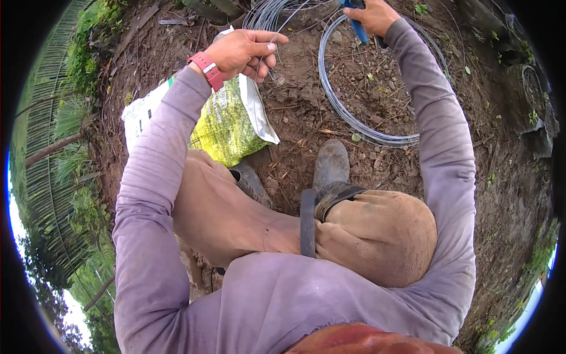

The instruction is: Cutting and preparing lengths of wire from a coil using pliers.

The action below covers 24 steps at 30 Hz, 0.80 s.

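My left hand (244,52), with a red watch strap at the wrist, pinches a thin metal wire (287,22) between its fingers. The wire runs up toward a grey bundle of wire (265,15) at the far middle. My right hand (375,16) grips blue-handled pliers (358,30) at the top edge; their jaws are out of the picture. Below that hand a large loose coil of galvanized wire (337,105) lies on the soil. Beside my left forearm rests a white and yellow-green printed sack (230,127).
My boots (331,162) stand on bare brown soil (295,121) strewn with twigs and stones. Weathered logs (525,97) lie along the right. Green plants and a slatted bamboo-like structure (44,153) line the left. A dark strap (308,223) crosses my lap.
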Each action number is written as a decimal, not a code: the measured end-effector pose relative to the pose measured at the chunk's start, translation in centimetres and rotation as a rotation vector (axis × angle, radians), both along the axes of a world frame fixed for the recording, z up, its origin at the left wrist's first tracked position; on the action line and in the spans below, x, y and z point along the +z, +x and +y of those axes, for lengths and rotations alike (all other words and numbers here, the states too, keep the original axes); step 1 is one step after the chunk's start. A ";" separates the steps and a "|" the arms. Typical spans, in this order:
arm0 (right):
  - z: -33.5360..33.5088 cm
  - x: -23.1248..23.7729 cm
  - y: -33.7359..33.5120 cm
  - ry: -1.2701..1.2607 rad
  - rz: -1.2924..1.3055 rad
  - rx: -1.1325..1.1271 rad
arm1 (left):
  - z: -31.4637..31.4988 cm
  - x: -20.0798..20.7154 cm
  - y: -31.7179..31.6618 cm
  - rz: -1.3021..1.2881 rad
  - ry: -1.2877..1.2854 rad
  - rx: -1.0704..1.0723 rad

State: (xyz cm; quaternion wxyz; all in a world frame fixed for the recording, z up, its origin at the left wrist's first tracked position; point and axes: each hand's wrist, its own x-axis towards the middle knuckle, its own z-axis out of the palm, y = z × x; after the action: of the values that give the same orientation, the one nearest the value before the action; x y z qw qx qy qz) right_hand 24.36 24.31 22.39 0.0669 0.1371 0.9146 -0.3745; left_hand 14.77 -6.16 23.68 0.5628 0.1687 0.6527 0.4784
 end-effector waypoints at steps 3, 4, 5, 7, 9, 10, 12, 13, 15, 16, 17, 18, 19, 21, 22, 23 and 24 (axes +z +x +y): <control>0.2 -0.4 -0.1 0.114 0.054 0.031 | -0.5 -0.7 -0.4 -0.075 0.098 -0.022; 0.1 -0.6 0.0 0.038 0.038 -0.011 | -0.7 -0.9 -0.6 -0.116 0.141 -0.035; 0.1 -0.8 0.2 -0.038 0.024 -0.054 | -0.8 -1.1 -0.8 -0.138 0.196 -0.042; -0.2 -1.1 0.4 0.161 0.119 -0.020 | -1.0 -1.5 -0.8 -0.129 0.209 -0.063; -0.3 -1.1 0.6 0.013 -0.058 -0.035 | -1.0 -1.9 -0.6 -0.124 0.167 -0.082; -0.3 -1.1 0.8 0.047 -0.055 -0.046 | -0.9 -2.0 -0.6 -0.122 0.141 -0.115; -0.2 -1.0 0.8 0.115 -0.050 -0.016 | -0.8 -2.2 -0.5 -0.104 0.133 -0.121; -0.1 -0.9 0.8 0.175 -0.053 0.018 | -0.8 -2.2 -0.5 -0.093 0.122 -0.127; -0.1 -0.9 0.8 0.179 -0.048 0.004 | -0.6 -2.2 -0.5 -0.108 0.127 -0.138; -0.1 -1.1 0.6 0.110 -0.040 0.005 | -0.6 -2.2 -0.5 -0.124 0.128 -0.128; -0.1 -1.1 0.7 0.039 -0.029 0.008 | -0.6 -2.1 -0.6 -0.140 0.133 -0.118; -0.2 -1.3 0.5 0.057 -0.067 0.034 | -0.6 -2.1 -0.7 -0.141 0.128 -0.116; -0.2 -1.5 0.5 0.057 -0.067 0.031 | -0.6 -2.1 -0.7 -0.146 0.128 -0.122; -0.3 -1.8 0.3 0.051 -0.093 0.039 | -0.7 -2.1 -0.8 -0.151 0.112 -0.127; -0.2 -1.9 0.3 0.050 -0.092 0.038 | -0.6 -2.1 -0.9 -0.147 0.107 -0.124; -0.1 -2.1 0.4 0.049 -0.041 0.049 | -0.6 -2.2 -0.9 -0.140 0.106 -0.144; 0.0 -2.1 0.5 0.046 0.009 0.059 | -0.6 -2.2 -0.9 -0.134 0.104 -0.165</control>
State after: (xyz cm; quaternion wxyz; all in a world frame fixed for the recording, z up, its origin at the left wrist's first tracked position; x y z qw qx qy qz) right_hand 24.88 24.35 20.26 0.0705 0.1096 0.9269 -0.3518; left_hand 13.82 -6.80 21.47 0.6331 0.2182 0.5719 0.4739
